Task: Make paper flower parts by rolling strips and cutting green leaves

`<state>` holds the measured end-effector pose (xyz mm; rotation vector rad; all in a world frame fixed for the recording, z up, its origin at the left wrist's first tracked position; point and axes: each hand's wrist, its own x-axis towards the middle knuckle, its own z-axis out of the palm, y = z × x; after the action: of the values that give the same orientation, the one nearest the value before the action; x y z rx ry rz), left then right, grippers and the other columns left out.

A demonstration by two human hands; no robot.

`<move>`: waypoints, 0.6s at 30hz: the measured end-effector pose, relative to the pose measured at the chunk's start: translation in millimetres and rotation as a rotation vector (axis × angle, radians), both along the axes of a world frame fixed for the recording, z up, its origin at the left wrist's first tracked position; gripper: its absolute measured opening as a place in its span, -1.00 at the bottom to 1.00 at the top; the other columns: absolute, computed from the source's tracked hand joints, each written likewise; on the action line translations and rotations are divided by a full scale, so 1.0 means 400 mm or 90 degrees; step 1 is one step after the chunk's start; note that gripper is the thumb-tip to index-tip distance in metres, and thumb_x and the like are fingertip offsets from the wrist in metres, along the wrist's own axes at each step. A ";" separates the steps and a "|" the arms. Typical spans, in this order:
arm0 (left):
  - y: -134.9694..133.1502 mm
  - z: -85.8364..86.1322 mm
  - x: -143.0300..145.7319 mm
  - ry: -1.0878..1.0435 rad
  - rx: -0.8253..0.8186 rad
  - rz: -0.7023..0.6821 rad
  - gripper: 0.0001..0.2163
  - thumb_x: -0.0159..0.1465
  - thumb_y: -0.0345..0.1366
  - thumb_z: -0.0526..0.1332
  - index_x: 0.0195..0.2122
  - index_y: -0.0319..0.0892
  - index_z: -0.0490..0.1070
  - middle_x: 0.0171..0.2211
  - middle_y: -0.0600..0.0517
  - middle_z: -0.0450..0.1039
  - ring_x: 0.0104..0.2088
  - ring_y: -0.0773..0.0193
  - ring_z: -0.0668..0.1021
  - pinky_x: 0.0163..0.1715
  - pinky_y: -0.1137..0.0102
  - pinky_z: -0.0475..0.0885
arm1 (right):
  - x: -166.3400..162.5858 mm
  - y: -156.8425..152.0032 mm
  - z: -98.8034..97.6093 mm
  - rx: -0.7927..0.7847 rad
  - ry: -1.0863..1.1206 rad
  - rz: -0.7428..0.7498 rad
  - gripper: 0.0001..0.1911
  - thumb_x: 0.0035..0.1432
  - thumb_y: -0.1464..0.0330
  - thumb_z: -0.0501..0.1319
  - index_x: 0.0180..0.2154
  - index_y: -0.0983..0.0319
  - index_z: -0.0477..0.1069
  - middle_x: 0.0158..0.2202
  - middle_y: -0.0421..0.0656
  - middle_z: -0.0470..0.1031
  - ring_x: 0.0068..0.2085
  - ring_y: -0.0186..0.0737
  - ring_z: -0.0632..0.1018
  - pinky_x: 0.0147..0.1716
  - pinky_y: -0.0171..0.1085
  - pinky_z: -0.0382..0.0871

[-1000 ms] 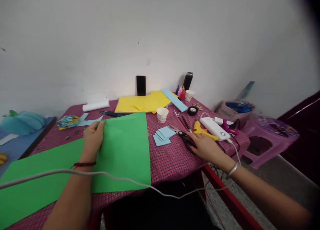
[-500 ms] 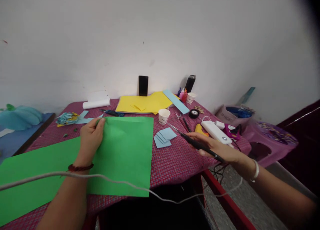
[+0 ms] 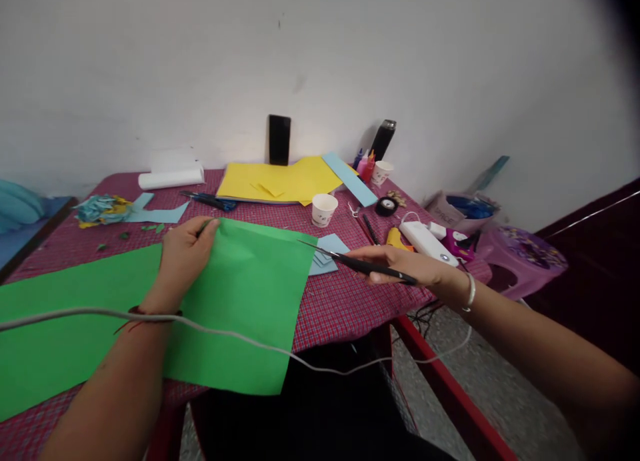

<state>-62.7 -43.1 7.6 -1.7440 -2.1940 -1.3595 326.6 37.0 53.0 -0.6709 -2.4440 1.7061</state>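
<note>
A long sheet of green paper [image 3: 240, 301] stretches across the near side of the table and hangs over its front edge. My left hand [image 3: 187, 251] pinches the sheet's upper edge between thumb and fingers. In my right hand [image 3: 395, 261] is a pair of black-handled scissors [image 3: 367, 267], pointing left. Their blade tips reach the sheet's upper right corner; whether paper lies between the blades I cannot tell. Small light-blue paper squares [image 3: 327, 251] lie stacked beneath the blades, partly covered. Just behind them stands a paper cup [image 3: 325, 211].
Yellow sheets [image 3: 295, 177], a light-blue strip [image 3: 353, 181] and blue-handled scissors [image 3: 213, 201] lie further back. A phone [image 3: 279, 141] leans on the wall. On the right are black tape [image 3: 387, 206], a yellow glue gun [image 3: 397, 239] and a white power bank [image 3: 427, 242]. A white cable [image 3: 235, 335] crosses in front.
My right hand has moved left, bringing the scissors from beside the light-blue squares to the green sheet's upper right corner. The left hand keeps its hold. The camera view has tilted down slightly.
</note>
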 end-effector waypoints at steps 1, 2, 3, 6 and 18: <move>0.000 0.001 0.000 0.001 -0.003 0.001 -0.70 0.25 -0.12 0.08 -0.30 -0.22 0.52 -0.49 0.09 0.44 -0.45 0.28 0.42 -0.43 0.43 0.23 | -0.001 0.003 -0.001 0.005 -0.003 0.003 -0.34 0.14 0.16 0.27 0.21 0.26 0.24 0.17 -0.03 0.33 0.13 -0.07 0.36 0.11 -0.18 0.22; -0.001 0.002 0.000 0.001 -0.005 0.000 -0.70 0.25 -0.13 0.08 -0.30 -0.22 0.52 -0.51 0.10 0.42 -0.46 0.30 0.40 -0.44 0.44 0.22 | -0.003 0.006 -0.003 0.007 -0.006 0.003 -0.34 0.14 0.15 0.27 0.21 0.26 0.24 0.17 -0.03 0.33 0.14 -0.06 0.36 0.12 -0.16 0.21; -0.001 0.003 0.001 0.001 -0.007 -0.002 -0.70 0.25 -0.13 0.08 -0.31 -0.22 0.52 -0.53 0.10 0.40 -0.48 0.31 0.39 -0.45 0.44 0.20 | -0.005 0.008 -0.004 0.006 -0.009 0.003 -0.33 0.14 0.14 0.27 0.21 0.25 0.24 0.18 -0.04 0.33 0.15 -0.06 0.36 0.13 -0.14 0.20; -0.001 0.005 0.005 -0.004 -0.017 -0.020 -0.70 0.26 -0.15 0.08 -0.31 -0.24 0.51 -0.54 0.11 0.36 -0.49 0.33 0.35 -0.47 0.46 0.18 | -0.011 0.013 -0.006 0.002 -0.012 -0.002 -0.36 0.13 0.16 0.28 0.20 0.22 0.26 0.19 -0.06 0.34 0.16 -0.07 0.36 0.16 -0.12 0.17; -0.001 0.006 0.010 0.023 -0.032 -0.026 -0.74 0.26 -0.17 0.07 -0.42 -0.23 0.42 -0.58 0.16 0.24 -0.51 0.38 0.28 -0.48 0.48 0.14 | -0.022 0.026 -0.018 0.009 -0.007 0.007 -0.35 0.12 0.15 0.28 0.19 0.25 0.28 0.17 -0.02 0.36 0.15 -0.04 0.37 0.18 -0.07 0.17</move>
<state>-58.8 -43.4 10.0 -1.8256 -2.2052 -1.2811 317.7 47.6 45.8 -0.6686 -2.4692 1.6921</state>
